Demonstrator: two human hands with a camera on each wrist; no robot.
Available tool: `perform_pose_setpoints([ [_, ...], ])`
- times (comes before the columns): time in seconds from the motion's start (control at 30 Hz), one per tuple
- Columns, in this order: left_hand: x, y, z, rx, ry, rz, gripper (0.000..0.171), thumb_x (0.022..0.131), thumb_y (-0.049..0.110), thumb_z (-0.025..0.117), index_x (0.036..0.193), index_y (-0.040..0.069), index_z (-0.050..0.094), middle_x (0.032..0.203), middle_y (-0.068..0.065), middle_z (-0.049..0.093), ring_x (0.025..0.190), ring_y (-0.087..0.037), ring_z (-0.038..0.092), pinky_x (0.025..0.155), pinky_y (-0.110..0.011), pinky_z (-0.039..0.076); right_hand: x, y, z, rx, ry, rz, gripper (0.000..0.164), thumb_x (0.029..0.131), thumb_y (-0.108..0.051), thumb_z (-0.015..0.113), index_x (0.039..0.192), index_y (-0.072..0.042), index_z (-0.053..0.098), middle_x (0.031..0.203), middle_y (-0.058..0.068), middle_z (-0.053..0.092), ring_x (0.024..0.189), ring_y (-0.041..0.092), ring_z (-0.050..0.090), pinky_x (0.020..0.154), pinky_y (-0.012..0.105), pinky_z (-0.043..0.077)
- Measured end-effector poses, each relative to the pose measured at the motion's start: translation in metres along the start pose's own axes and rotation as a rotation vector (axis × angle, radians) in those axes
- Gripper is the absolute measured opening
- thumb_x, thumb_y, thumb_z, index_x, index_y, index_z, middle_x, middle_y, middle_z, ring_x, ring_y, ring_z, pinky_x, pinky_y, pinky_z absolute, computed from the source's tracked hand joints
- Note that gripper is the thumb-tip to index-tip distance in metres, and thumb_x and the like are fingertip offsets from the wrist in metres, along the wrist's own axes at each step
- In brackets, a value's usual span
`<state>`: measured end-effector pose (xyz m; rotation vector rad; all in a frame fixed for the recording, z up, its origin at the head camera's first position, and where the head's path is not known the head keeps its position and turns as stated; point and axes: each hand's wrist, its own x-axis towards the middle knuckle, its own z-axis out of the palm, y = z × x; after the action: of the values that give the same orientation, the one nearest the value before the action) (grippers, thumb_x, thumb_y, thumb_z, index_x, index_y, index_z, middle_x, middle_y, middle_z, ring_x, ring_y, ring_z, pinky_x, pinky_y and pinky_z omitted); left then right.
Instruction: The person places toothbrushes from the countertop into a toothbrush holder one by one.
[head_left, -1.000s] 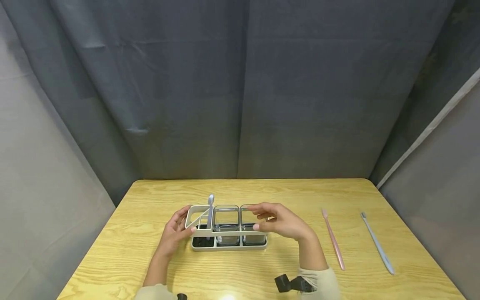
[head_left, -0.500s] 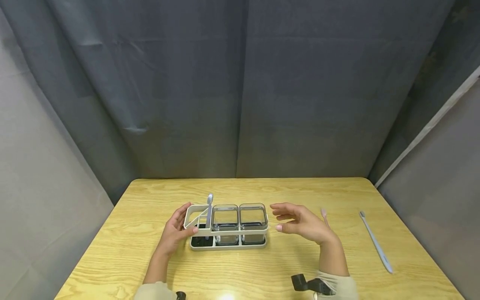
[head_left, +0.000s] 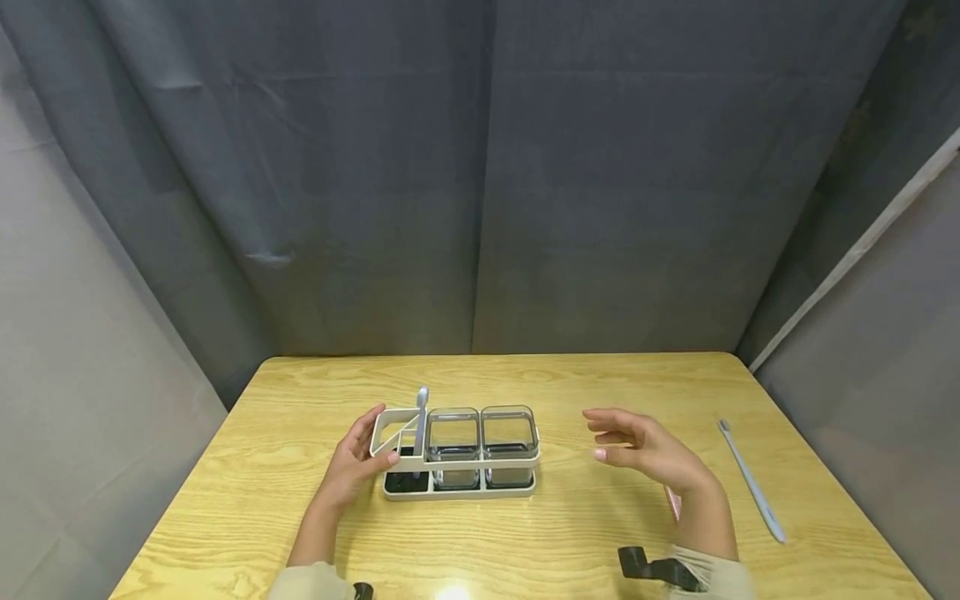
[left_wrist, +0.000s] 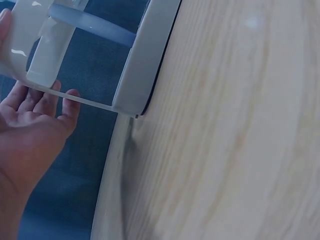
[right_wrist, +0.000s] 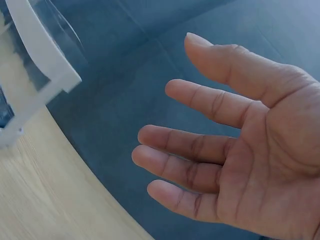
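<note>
My left hand [head_left: 351, 467] grips the left end of a white toothbrush holder [head_left: 459, 493], thumb at the front and fingers at the back. In the left wrist view the fingers [left_wrist: 47, 104] curl round the upper frame's end. A bluish-grey toothbrush [head_left: 422, 417] stands upright in the holder's divided left section. Two clear cups fill the other places, a middle cup [head_left: 453, 478] and a right cup [head_left: 509, 477]. Off to the right of the holder, my right hand [head_left: 656, 450] hovers with nothing in it, its fingers [right_wrist: 200, 145] spread and relaxed.
A pink toothbrush [head_left: 673, 502] lies on the wooden table [head_left: 465, 550], mostly hidden by my right hand and wrist. Farther right lies a light blue toothbrush [head_left: 752, 483]. Grey curtains [head_left: 480, 183] close off the back and sides.
My right hand has moved away to the right from the right cup, with its fingers still spread, and now covers most of the pink toothbrush. The left hand keeps its grip on the holder.
</note>
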<state>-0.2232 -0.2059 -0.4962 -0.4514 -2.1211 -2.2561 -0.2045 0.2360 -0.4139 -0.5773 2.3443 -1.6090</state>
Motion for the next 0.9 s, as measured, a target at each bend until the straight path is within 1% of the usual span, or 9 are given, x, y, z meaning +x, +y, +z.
perform_pose_setpoints([
  [0.13, -0.001, -0.001, 0.0, -0.012, 0.009, -0.001, 0.077, 0.078, -0.004, 0.07, 0.144, 0.006, 0.03, 0.147, -0.015, 0.029, 0.135, -0.028, 0.022, 0.107, -0.039, 0.023, -0.005, 0.01, -0.008, -0.001, 0.015, -0.036, 0.054, 0.088, -0.017, 0.065, 0.136, -0.004, 0.044, 0.134, 0.022, 0.042, 0.115, 0.043, 0.043, 0.087, 0.034, 0.048],
  [0.27, -0.001, 0.0, 0.001, -0.016, 0.004, -0.004, 0.079, 0.077, -0.004, 0.07, 0.144, 0.006, 0.029, 0.147, -0.015, 0.029, 0.135, -0.028, 0.022, 0.108, -0.046, 0.018, -0.011, 0.019, -0.016, 0.008, 0.038, -0.011, 0.053, 0.088, -0.016, 0.064, 0.136, -0.005, 0.044, 0.135, 0.02, 0.041, 0.117, 0.042, 0.042, 0.086, 0.03, 0.048],
  [0.4, 0.0, 0.001, 0.002, -0.004, -0.006, -0.006, 0.082, 0.076, -0.003, 0.071, 0.144, 0.003, 0.026, 0.147, -0.016, 0.03, 0.134, -0.03, 0.024, 0.106, -0.04, 0.025, -0.017, 0.026, -0.023, -0.01, 0.049, 0.007, 0.052, 0.089, -0.016, 0.063, 0.137, -0.005, 0.043, 0.137, 0.019, 0.04, 0.118, 0.041, 0.042, 0.087, 0.03, 0.047],
  [0.5, 0.001, 0.0, 0.002, -0.007, -0.009, 0.0, 0.082, 0.077, -0.003, 0.071, 0.144, 0.002, 0.025, 0.146, -0.017, 0.029, 0.134, -0.032, 0.024, 0.102, -0.027, 0.032, -0.02, 0.03, -0.027, -0.016, 0.063, 0.018, 0.053, 0.089, -0.016, 0.063, 0.136, -0.004, 0.043, 0.138, 0.018, 0.04, 0.118, 0.041, 0.042, 0.087, 0.03, 0.046],
  [0.57, 0.001, -0.001, 0.002, -0.014, -0.006, 0.004, 0.081, 0.076, -0.004, 0.071, 0.144, 0.004, 0.027, 0.146, -0.017, 0.029, 0.134, -0.032, 0.024, 0.099, -0.021, 0.034, -0.022, 0.033, -0.03, -0.013, 0.076, 0.025, 0.053, 0.089, -0.016, 0.063, 0.136, -0.004, 0.043, 0.138, 0.019, 0.04, 0.117, 0.041, 0.042, 0.086, 0.029, 0.047],
  [0.7, 0.0, -0.001, 0.001, -0.018, -0.001, -0.001, 0.081, 0.077, -0.003, 0.071, 0.144, 0.008, 0.029, 0.147, -0.015, 0.029, 0.134, -0.03, 0.024, 0.1, -0.022, 0.033, -0.027, 0.038, -0.036, -0.015, 0.094, 0.034, 0.054, 0.089, -0.015, 0.063, 0.137, -0.002, 0.041, 0.137, 0.019, 0.04, 0.116, 0.04, 0.044, 0.087, 0.029, 0.047],
  [0.8, -0.001, -0.002, 0.001, -0.012, 0.002, 0.001, 0.08, 0.077, -0.001, 0.072, 0.144, 0.009, 0.029, 0.146, -0.015, 0.03, 0.133, -0.03, 0.025, 0.1, -0.023, 0.033, -0.032, 0.042, -0.041, -0.011, 0.1, 0.048, 0.054, 0.089, -0.014, 0.062, 0.137, -0.002, 0.041, 0.138, 0.017, 0.041, 0.115, 0.032, 0.047, 0.088, 0.03, 0.046],
  [0.83, -0.001, -0.002, 0.001, -0.012, 0.003, 0.003, 0.08, 0.077, -0.001, 0.072, 0.144, 0.008, 0.029, 0.146, -0.016, 0.03, 0.133, -0.031, 0.026, 0.099, -0.021, 0.034, -0.034, 0.044, -0.043, -0.007, 0.099, 0.054, 0.054, 0.09, -0.014, 0.062, 0.138, -0.002, 0.041, 0.138, 0.017, 0.041, 0.115, 0.03, 0.048, 0.088, 0.029, 0.046],
  [0.9, -0.001, -0.002, 0.001, -0.01, 0.005, 0.008, 0.08, 0.077, -0.002, 0.071, 0.144, 0.008, 0.029, 0.146, -0.016, 0.031, 0.133, -0.032, 0.026, 0.098, -0.021, 0.034, -0.037, 0.047, -0.047, 0.0, 0.093, 0.063, 0.053, 0.09, -0.014, 0.061, 0.138, -0.001, 0.04, 0.138, 0.018, 0.04, 0.114, 0.025, 0.05, 0.088, 0.028, 0.046],
])
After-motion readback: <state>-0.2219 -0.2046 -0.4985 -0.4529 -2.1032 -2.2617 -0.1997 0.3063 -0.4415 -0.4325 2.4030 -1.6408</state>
